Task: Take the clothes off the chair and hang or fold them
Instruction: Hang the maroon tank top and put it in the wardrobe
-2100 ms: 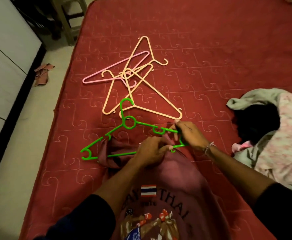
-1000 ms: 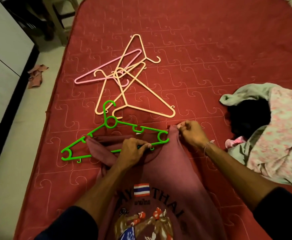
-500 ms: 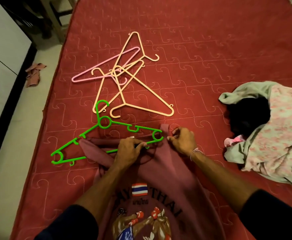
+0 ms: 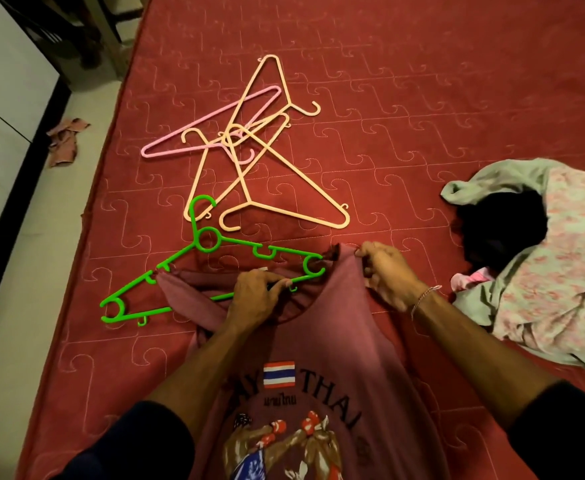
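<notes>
shirt (image 4: pixel 336 341), dusty pink with flag and boxer print, flat on the red mattress (image 4: pixel 422 98), nearest the camera. left hand (image 4: pixel 254 296) grips the lower bar of one green hanger (image 4: pixel 208 239) at the neckline; right hand (image 4: pixel 386 271) pinches the shirt's shoulder. beyond: three cream hangers (image 4: pixel 284 209), one pink hanger (image 4: pixel 208 121). clothes pile (image 4: pixel 543 258) to the right.

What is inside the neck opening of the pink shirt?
The green hanger is partly inside the pink shirt: its right end shows at the neck, its left end sticks out. The left hand covers the middle of its lower bar.
</notes>
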Available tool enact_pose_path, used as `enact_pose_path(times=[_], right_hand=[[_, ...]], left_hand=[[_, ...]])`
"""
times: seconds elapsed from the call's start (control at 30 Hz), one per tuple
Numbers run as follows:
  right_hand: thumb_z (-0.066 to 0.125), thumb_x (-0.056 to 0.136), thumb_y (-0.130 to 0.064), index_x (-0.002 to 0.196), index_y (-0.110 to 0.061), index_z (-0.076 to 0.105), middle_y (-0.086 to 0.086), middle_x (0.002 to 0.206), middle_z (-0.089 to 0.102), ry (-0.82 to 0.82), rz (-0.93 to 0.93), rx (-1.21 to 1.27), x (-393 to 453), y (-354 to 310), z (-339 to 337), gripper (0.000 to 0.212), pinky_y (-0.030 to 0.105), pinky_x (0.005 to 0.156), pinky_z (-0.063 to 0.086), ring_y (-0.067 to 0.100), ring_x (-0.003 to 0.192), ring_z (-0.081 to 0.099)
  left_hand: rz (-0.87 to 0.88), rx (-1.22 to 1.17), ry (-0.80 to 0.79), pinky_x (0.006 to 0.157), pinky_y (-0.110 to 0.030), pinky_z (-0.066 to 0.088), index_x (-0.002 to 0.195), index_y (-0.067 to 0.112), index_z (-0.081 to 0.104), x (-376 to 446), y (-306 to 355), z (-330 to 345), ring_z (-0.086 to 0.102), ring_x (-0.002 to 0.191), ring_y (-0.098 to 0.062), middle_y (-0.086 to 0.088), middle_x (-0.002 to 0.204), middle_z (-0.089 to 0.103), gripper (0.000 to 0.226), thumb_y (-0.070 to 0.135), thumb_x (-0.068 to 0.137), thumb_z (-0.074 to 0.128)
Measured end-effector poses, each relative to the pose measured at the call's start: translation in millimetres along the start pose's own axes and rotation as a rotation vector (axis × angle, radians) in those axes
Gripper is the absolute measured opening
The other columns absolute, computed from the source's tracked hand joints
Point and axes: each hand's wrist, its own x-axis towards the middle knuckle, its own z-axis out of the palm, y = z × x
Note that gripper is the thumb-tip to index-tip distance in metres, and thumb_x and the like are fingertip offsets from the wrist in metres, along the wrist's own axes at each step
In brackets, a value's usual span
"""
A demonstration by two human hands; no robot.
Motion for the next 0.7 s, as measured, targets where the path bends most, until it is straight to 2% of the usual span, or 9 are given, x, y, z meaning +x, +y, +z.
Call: enact_pose_path(times=[0.1, 0.17, 0.2, 0.27, 0.37, 0.47, 0.57, 0.63, 0.7], right_hand=[[0.038, 0.099, -0.012, 0.072, -0.013, 0.058, -0.001, 0.057, 0.056, -0.202, 0.182, 0.214, -1.8, -2.6, 4.1, 0.034, 0.019, 0.044, 0.045, 0.009, 0.044, 0.05], [0.046, 0.098, -0.013, 0.084, -0.006, 0.068, 0.008, 0.074, 0.065, -0.241, 0.201, 0.202, 0.9, -1.2, 10.1, 0.027, 0.022, 0.053, 0.051, 0.014, 0.055, 0.058], [0.051, 0.097, -0.011, 0.094, 0.0, 0.07, 0.013, 0.083, 0.067, -0.255, 0.185, 0.212, 0.1, -2.5, 13.6, 0.022, 0.024, 0.057, 0.055, 0.017, 0.061, 0.061], [0.052, 0.097, -0.006, 0.113, 0.008, 0.066, 0.017, 0.093, 0.069, -0.253, 0.147, 0.273, 0.2, -6.1, 18.7, 0.025, 0.026, 0.062, 0.059, 0.021, 0.068, 0.066], [0.048, 0.097, -0.002, 0.119, 0.007, 0.063, 0.019, 0.1, 0.068, -0.273, 0.116, 0.377, -0.2, -15.4, 25.9, 0.028, 0.027, 0.063, 0.062, 0.023, 0.076, 0.071], [0.048, 0.101, -0.013, 0.129, 0.01, 0.058, 0.02, 0.092, 0.065, -0.328, 0.148, 0.394, -4.0, -20.9, 34.8, 0.038, 0.028, 0.065, 0.062, 0.023, 0.078, 0.073], [0.037, 0.108, -0.016, 0.117, 0.003, 0.063, 0.021, 0.098, 0.072, -0.394, 0.155, 0.432, -11.7, -19.6, 43.4, 0.034, 0.032, 0.067, 0.062, 0.025, 0.079, 0.074], [0.035, 0.108, -0.013, 0.115, -0.001, 0.062, 0.02, 0.106, 0.072, -0.393, 0.139, 0.453, -15.1, -15.8, 50.1, 0.03, 0.036, 0.076, 0.063, 0.026, 0.086, 0.072], [0.034, 0.108, -0.01, 0.122, -0.002, 0.059, 0.019, 0.115, 0.069, -0.363, 0.139, 0.461, -15.3, -12.4, 53.1, 0.03, 0.039, 0.086, 0.06, 0.026, 0.09, 0.07]], left_hand=[[0.023, -0.018, -0.009, 0.081, -0.032, 0.053, 0.098, 0.017, 0.081, -0.9, 3.4, 2.9, 0.063, 0.062, -0.01, -0.003, 0.084, 0.077, 0.015, 0.026, 0.092, 0.07], [0.019, -0.024, -0.032, 0.072, -0.015, 0.05, 0.102, 0.017, 0.079, -2.0, 10.2, 3.8, 0.063, 0.068, -0.001, -0.001, 0.092, 0.078, 0.016, 0.025, 0.092, 0.07], [0.017, -0.035, -0.043, 0.072, -0.013, 0.05, 0.105, 0.016, 0.079, -2.2, 14.2, 4.6, 0.064, 0.072, -0.001, -0.001, 0.095, 0.077, 0.017, 0.024, 0.093, 0.069], [0.025, -0.042, -0.067, 0.076, -0.024, 0.053, 0.105, 0.014, 0.078, -2.6, 22.1, 6.5, 0.069, 0.079, -0.01, -0.003, 0.097, 0.077, 0.018, 0.023, 0.093, 0.068], [0.076, -0.012, -0.061, 0.072, -0.029, 0.045, 0.103, 0.011, 0.079, -1.9, 31.4, 11.5, 0.07, 0.08, -0.025, -0.01, 0.096, 0.077, 0.021, 0.024, 0.094, 0.066], [0.092, -0.009, -0.052, 0.065, -0.037, 0.046, 0.088, 0.005, 0.079, 2.1, 34.0, 20.8, 0.066, 0.073, -0.037, -0.018, 0.083, 0.074, 0.03, 0.027, 0.085, 0.057], [0.077, 0.002, -0.002, 0.058, -0.048, 0.05, 0.072, -0.003, 0.068, 5.3, 36.4, 31.7, 0.061, 0.061, -0.041, -0.024, 0.072, 0.067, 0.025, 0.016, 0.078, 0.053], [0.079, -0.005, 0.01, 0.053, -0.044, 0.054, 0.068, -0.005, 0.065, 7.5, 39.5, 39.2, 0.06, 0.053, -0.037, -0.024, 0.064, 0.063, 0.027, 0.013, 0.081, 0.051], [0.079, -0.027, 0.0, 0.052, -0.04, 0.054, 0.07, -0.005, 0.066, 8.9, 40.1, 44.3, 0.06, 0.052, -0.036, -0.022, 0.064, 0.063, 0.028, 0.013, 0.084, 0.051]])
